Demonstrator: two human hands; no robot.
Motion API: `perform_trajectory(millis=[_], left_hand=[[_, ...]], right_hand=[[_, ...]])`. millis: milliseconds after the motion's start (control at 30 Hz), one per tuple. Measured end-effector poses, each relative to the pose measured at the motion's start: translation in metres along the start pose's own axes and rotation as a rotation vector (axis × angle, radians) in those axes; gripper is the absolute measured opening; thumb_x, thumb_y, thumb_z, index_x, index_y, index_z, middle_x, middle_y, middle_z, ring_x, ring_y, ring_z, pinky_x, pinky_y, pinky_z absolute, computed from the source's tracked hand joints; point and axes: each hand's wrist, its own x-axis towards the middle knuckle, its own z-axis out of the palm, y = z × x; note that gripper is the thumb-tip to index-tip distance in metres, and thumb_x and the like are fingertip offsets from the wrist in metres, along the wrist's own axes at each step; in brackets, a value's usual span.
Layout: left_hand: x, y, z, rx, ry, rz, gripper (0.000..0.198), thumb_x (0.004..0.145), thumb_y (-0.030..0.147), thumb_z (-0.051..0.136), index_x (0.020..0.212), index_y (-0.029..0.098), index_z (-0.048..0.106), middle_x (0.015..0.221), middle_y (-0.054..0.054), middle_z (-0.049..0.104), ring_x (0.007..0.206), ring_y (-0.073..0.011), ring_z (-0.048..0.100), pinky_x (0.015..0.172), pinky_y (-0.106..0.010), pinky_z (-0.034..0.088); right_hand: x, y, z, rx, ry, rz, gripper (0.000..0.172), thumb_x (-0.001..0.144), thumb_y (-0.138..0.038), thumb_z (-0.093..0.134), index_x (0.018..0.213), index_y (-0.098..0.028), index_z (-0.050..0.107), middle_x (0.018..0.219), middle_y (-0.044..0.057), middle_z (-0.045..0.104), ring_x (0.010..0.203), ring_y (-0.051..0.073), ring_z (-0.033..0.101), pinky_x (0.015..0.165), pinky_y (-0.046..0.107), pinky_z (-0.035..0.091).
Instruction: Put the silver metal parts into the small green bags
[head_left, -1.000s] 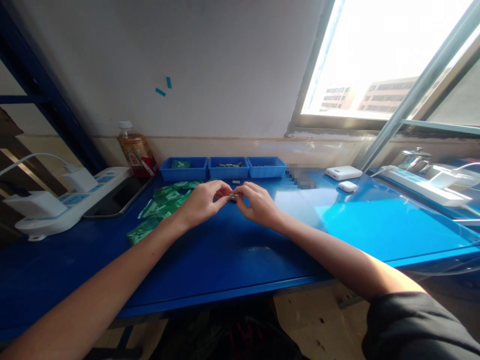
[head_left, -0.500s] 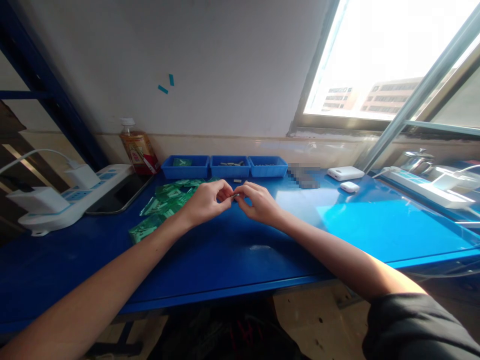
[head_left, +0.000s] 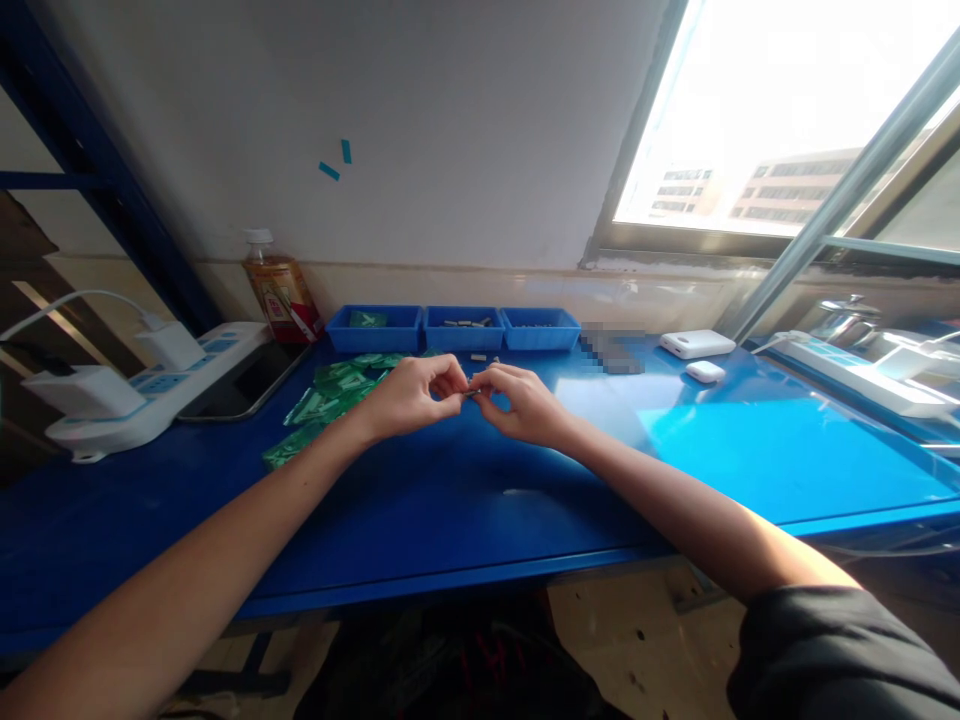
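My left hand (head_left: 417, 396) and my right hand (head_left: 524, 402) meet above the blue table, thumbs and fingertips pinched together. Between them is a small metallic part (head_left: 471, 392), mostly covered by the fingers, so its kind does not show. Behind the hands lies a small pale block (head_left: 478, 358) on the table, in front of three blue bins. The left bin (head_left: 375, 340) has a green packet in it, the middle bin (head_left: 463, 340) several small metal pieces, the right bin (head_left: 541, 340) small parts too tiny to name. Green plastic packets (head_left: 337, 385) are piled beside my left forearm.
At left stand a power strip (head_left: 161, 385) with plugs, a dark phone-like slab (head_left: 244, 385) and a drink bottle (head_left: 279, 295). To the right lie a white power bank (head_left: 697, 344), a small white case (head_left: 705, 372) and another power strip (head_left: 862, 375). A wall closes off the back.
The view has shifted slightly. Both hands stay pinched together at the small metallic part, with only a slight movement of the fingers.
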Motion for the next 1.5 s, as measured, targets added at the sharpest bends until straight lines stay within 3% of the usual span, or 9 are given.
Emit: perform_trajectory(millis=[100,300,500,700,933,1067,1233,1333,1500], left_hand=[[0.0,0.0,-0.006,-0.083,-0.037,-0.036,0.015,0.072,0.03,0.061,0.079,0.016,0.059,0.072,0.0,0.064,0.066,-0.0138,0.061,0.063,-0.024,0.049],[0.001,-0.001,-0.006,-0.297,-0.112,-0.089,0.017,0.07,0.03,0.064,0.078,0.016,0.058,0.071,-0.001,0.065,0.067,-0.0142,0.062,0.065,-0.027,0.05],[0.0,0.003,-0.001,-0.324,-0.097,-0.081,0.013,0.069,0.025,0.06,0.075,0.018,0.05,0.067,0.003,0.058,0.061,-0.0114,0.057,0.061,-0.025,0.048],[0.0,0.004,0.004,-0.169,-0.049,-0.078,0.013,0.073,0.026,0.058,0.078,0.019,0.048,0.068,0.003,0.056,0.061,-0.0121,0.057,0.059,-0.024,0.048],[-0.002,0.008,-0.007,0.133,0.026,0.104,0.026,0.081,0.035,0.058,0.1,0.018,0.058,0.093,-0.004,0.067,0.081,-0.0157,0.063,0.077,-0.027,0.05],[-0.002,0.008,-0.005,0.251,0.051,0.185,0.022,0.084,0.033,0.054,0.099,0.017,0.059,0.093,-0.004,0.067,0.081,-0.0154,0.063,0.077,-0.026,0.048],[0.0,0.001,-0.002,0.16,0.087,0.051,0.028,0.086,0.041,0.05,0.09,0.017,0.063,0.081,-0.003,0.068,0.072,-0.0159,0.062,0.069,-0.025,0.048],[0.002,-0.003,0.0,0.024,0.014,-0.052,0.037,0.088,0.046,0.044,0.086,0.015,0.064,0.077,-0.003,0.069,0.069,-0.0163,0.062,0.066,-0.025,0.047],[0.003,-0.005,0.003,-0.113,-0.094,-0.068,0.042,0.087,0.05,0.044,0.078,0.015,0.064,0.076,-0.003,0.067,0.068,-0.016,0.062,0.065,-0.024,0.048]], right_hand=[[0.001,-0.001,-0.005,0.008,-0.014,-0.034,0.02,0.083,-0.012,0.044,0.094,-0.019,0.059,0.084,0.004,0.063,0.077,0.014,0.059,0.071,0.025,0.045],[0.0,-0.004,-0.007,-0.062,-0.025,-0.063,0.012,0.088,-0.027,0.051,0.095,-0.02,0.058,0.082,0.004,0.062,0.078,0.016,0.059,0.072,0.027,0.045],[-0.001,-0.005,-0.003,-0.154,0.016,-0.119,0.017,0.093,-0.027,0.042,0.093,-0.019,0.057,0.081,0.006,0.063,0.076,0.016,0.058,0.072,0.027,0.044],[0.0,-0.007,0.0,-0.216,-0.011,-0.092,0.019,0.093,-0.028,0.041,0.092,-0.018,0.058,0.082,0.007,0.064,0.075,0.017,0.058,0.071,0.029,0.043],[0.004,-0.004,-0.002,0.024,0.085,0.113,0.012,0.089,-0.025,0.049,0.087,-0.019,0.059,0.082,0.003,0.065,0.073,0.014,0.059,0.067,0.024,0.044],[0.003,-0.006,0.001,0.085,0.065,0.14,0.014,0.089,-0.026,0.049,0.082,-0.018,0.059,0.076,0.002,0.064,0.067,0.013,0.057,0.063,0.023,0.043],[0.002,-0.011,0.0,-0.017,0.131,0.176,0.013,0.088,-0.03,0.05,0.091,-0.019,0.056,0.077,0.002,0.062,0.069,0.014,0.057,0.064,0.024,0.043],[0.002,-0.011,-0.003,-0.087,0.117,0.089,0.018,0.086,-0.029,0.053,0.102,-0.02,0.054,0.083,0.003,0.06,0.074,0.015,0.058,0.067,0.025,0.044],[-0.002,-0.011,0.001,-0.137,0.099,0.028,0.009,0.088,-0.026,0.05,0.093,-0.021,0.056,0.083,0.004,0.061,0.077,0.015,0.059,0.069,0.025,0.045]])
